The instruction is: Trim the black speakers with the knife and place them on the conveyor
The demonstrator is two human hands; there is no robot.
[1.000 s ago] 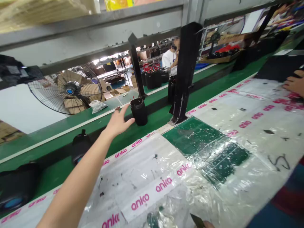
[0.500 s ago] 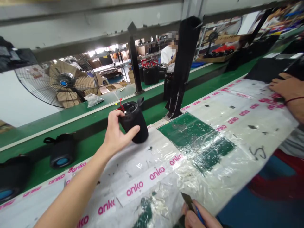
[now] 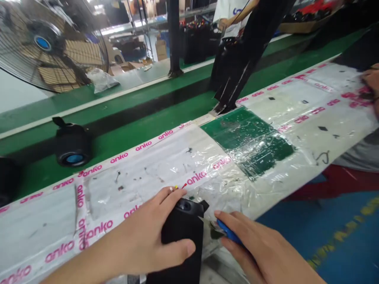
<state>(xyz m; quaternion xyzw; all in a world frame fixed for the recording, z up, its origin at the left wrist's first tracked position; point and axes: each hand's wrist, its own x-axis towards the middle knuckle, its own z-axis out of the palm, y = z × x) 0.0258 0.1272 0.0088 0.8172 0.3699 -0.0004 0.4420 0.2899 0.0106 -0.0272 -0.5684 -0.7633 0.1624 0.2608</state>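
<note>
My left hand [image 3: 154,232] grips a black cylindrical speaker body [image 3: 180,232] at the near edge of the plastic-covered worktable [image 3: 133,173]. Thin red and yellow wires stick out at the speaker's far end. My right hand [image 3: 260,252] is closed on a blue-handled tool [image 3: 226,232], its metal tip touching the speaker's right side.
A green conveyor belt [image 3: 142,126] runs behind the table with another black speaker [image 3: 72,144] lying on it. A large fan [image 3: 50,39] stands at the far left. A black post [image 3: 248,51] rises mid-table. Another person's hand [image 3: 371,83] rests at the right edge.
My left hand carried the speaker from the conveyor's edge back to the near edge of the table. My right hand with the tool came up against it. The view tilted downward.
</note>
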